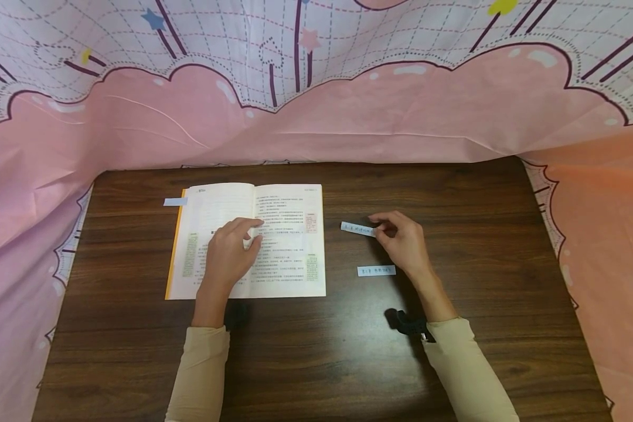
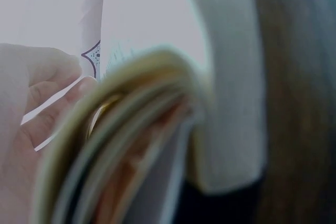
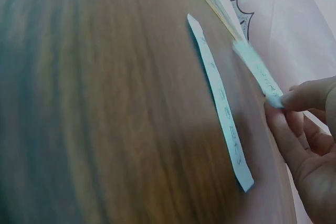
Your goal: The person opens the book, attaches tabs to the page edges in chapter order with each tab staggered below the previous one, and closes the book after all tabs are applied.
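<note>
An open book [image 1: 285, 264] lies flat on the dark wooden table. My left hand [image 1: 229, 249] is over its middle, fingers loosely bent and thumb apart, close to the inner fold. In the left wrist view the left hand [image 2: 42, 93] appears behind blurred page edges [image 2: 157, 82]. Right of the book, my right hand [image 1: 403, 240] pinches one end of a pale paper strip [image 1: 356, 228] with handwriting, between thumb and fingertips. The right wrist view shows this strip [image 3: 257, 72] held by the right hand [image 3: 310, 129]. A second handwritten paper strip [image 1: 377, 271] lies on the table below it.
A pale paper tab [image 1: 176, 201] sticks out from the book's left edge near the top. The wooden table [image 1: 316, 363] ends at the back against a pink patterned curtain [image 1: 348, 129], which also hangs at both sides. Dark wrist straps [image 1: 410, 324] sit near the sleeves.
</note>
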Available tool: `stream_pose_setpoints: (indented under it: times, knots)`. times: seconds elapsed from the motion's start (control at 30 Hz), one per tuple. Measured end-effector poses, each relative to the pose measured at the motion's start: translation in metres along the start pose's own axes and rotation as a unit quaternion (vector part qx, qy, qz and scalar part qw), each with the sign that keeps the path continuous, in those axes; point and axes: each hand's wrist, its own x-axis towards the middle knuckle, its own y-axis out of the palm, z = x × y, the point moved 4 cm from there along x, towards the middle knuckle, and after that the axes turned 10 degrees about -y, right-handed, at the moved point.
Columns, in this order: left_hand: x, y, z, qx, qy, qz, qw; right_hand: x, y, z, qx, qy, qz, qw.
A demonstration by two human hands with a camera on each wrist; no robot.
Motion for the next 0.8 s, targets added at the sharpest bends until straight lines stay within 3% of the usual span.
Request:
stream_pose_setpoints:
  times: [0.3, 0.47, 0.8]
  knots:
    - [0.002, 0.001, 0.001, 0.004, -0.003, 0.004, 1.0000, 0.002, 0.007, -0.002, 0.092, 0.048, -0.018, 0.9944]
    - [0.004, 0.001, -0.001, 0.014, -0.002, 0.000, 0.9999, 0.004, 0.011, -0.001, 0.096, 0.046, -0.019, 0.9941]
    - [0.012, 0.000, -0.003, 0.068, -0.006, -0.047, 0.9965, 0.009, 0.024, 0.005, 0.117, 0.045, -0.008, 0.9921]
